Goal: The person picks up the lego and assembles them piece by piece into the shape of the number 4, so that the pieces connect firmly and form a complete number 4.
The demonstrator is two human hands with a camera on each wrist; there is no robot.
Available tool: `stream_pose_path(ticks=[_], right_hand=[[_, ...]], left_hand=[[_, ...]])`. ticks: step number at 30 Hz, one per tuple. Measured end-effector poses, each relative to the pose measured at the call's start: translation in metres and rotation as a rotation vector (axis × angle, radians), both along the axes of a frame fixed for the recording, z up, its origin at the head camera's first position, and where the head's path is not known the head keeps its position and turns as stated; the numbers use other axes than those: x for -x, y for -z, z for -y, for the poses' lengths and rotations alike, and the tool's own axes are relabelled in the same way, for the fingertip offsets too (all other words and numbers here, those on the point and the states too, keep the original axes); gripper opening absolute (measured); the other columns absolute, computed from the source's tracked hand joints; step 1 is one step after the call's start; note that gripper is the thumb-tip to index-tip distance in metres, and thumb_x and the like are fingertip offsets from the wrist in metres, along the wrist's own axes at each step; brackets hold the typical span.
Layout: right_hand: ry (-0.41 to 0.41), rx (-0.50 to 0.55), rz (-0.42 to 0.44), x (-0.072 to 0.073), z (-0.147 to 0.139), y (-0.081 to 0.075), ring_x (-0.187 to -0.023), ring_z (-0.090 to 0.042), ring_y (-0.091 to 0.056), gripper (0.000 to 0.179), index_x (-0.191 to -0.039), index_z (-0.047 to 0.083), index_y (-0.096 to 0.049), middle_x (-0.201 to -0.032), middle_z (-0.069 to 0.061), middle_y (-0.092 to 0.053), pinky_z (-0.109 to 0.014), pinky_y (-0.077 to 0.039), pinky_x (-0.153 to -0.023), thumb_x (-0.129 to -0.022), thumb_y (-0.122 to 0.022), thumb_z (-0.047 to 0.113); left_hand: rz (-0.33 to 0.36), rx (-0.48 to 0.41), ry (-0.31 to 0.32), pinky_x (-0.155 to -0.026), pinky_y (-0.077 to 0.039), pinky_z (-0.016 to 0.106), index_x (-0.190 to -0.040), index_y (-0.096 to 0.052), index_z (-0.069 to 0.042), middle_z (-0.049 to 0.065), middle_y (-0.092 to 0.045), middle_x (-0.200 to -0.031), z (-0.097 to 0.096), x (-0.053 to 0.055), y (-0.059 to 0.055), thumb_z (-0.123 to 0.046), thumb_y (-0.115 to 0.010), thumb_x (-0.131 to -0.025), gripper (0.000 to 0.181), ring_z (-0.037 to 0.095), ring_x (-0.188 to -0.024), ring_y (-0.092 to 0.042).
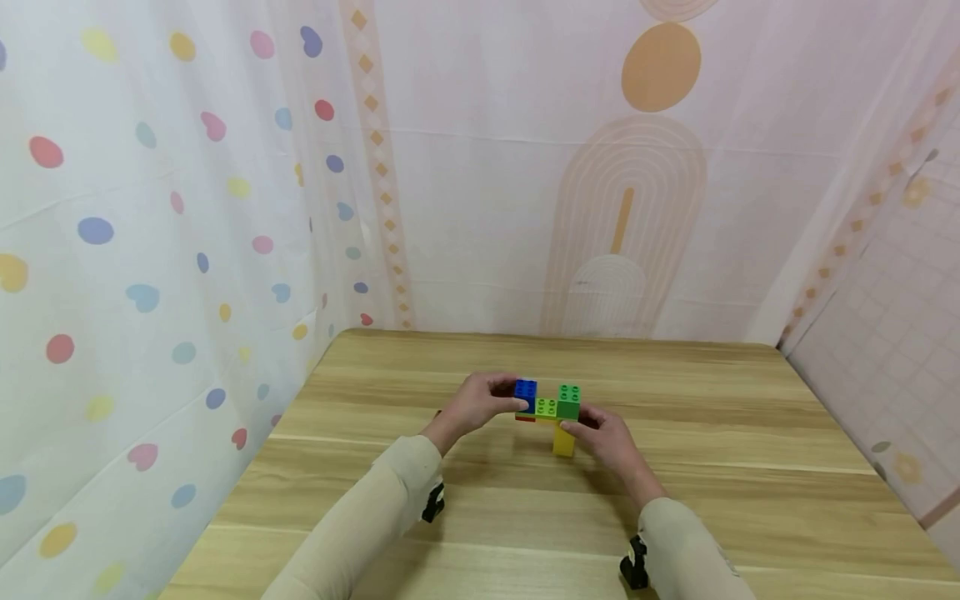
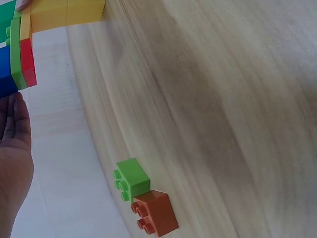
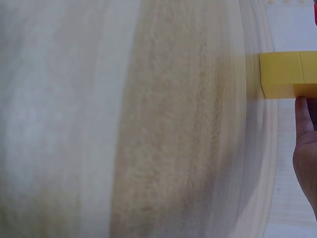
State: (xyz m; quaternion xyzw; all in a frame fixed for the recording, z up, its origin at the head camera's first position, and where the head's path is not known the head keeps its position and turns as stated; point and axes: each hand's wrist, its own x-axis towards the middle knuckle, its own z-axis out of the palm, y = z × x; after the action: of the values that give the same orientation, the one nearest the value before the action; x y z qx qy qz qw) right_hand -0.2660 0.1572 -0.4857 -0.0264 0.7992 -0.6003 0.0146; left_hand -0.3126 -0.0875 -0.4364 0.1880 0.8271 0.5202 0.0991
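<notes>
A toy building-brick structure stands on the table on a column of stacked yellow bricks (image 1: 564, 442). Across its top runs a lime green brick (image 1: 546, 407), with a blue brick (image 1: 527, 388) on the left end and a green brick (image 1: 569, 403) on the right. Under the blue end shows a red brick (image 2: 28, 62). My left hand (image 1: 477, 403) pinches the blue brick, thumb in front and fingers behind, partly hidden. With its thumb across the upper column just below the green brick, my right hand (image 1: 613, 442) grips the yellow bricks (image 3: 282, 69).
In the left wrist view, a loose lime green brick (image 2: 132, 178) and an orange-brown brick (image 2: 161, 214) lie side by side near the table's edge. The wooden table (image 1: 720, 433) ends at patterned curtains (image 1: 480, 208) behind and at the left.
</notes>
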Motion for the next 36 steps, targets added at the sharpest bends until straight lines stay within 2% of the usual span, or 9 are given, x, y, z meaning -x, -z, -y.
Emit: stream_pose_path(ticks=[11, 19, 30, 36], right_hand=[[0.002, -0.016, 0.011, 0.0001, 0.0027, -0.0006, -0.103, -0.021, -0.059, 0.041, -0.124, 0.011, -0.069, -0.116, -0.005, -0.068, -0.04, -0.049, -0.093, -0.091, -0.073, 0.034], [-0.007, -0.008, 0.01, -0.0001, 0.0008, 0.0, -0.104, -0.021, -0.058, 0.044, -0.126, 0.011, -0.068, -0.117, -0.005, -0.067, -0.04, -0.049, -0.094, -0.091, -0.073, 0.036], [-0.004, -0.008, -0.006, -0.0006, -0.0012, -0.0007, -0.101, -0.022, -0.059, 0.036, -0.121, 0.009, -0.07, -0.113, -0.006, -0.068, -0.037, -0.049, -0.091, -0.092, -0.073, 0.031], [-0.003, 0.003, 0.001, -0.0015, 0.0002, -0.0004, -0.1, -0.021, -0.059, 0.035, -0.121, 0.01, -0.07, -0.113, -0.005, -0.068, -0.039, -0.049, -0.092, -0.092, -0.073, 0.028]], left_hand=[[-0.008, 0.033, 0.021, -0.085, -0.054, 0.035, -0.124, -0.068, -0.008, 0.002, -0.069, -0.107, 0.0006, 0.0002, -0.0092, -0.023, -0.077, -0.089, 0.04, 0.017, -0.096, -0.064], [-0.026, 0.083, 0.018, -0.085, -0.054, 0.035, -0.126, -0.068, -0.009, 0.0, -0.069, -0.107, -0.0008, 0.0019, -0.0098, -0.023, -0.078, -0.088, 0.042, 0.015, -0.096, -0.064], [-0.02, 0.034, 0.026, -0.084, -0.054, 0.035, -0.124, -0.069, -0.01, 0.0, -0.069, -0.105, -0.0034, 0.0017, -0.0061, -0.022, -0.077, -0.088, 0.039, 0.016, -0.096, -0.064], [-0.029, 0.032, 0.025, -0.086, -0.054, 0.04, -0.124, -0.068, -0.008, 0.003, -0.068, -0.104, -0.0039, -0.0004, -0.0066, -0.022, -0.077, -0.089, 0.038, 0.018, -0.095, -0.064]])
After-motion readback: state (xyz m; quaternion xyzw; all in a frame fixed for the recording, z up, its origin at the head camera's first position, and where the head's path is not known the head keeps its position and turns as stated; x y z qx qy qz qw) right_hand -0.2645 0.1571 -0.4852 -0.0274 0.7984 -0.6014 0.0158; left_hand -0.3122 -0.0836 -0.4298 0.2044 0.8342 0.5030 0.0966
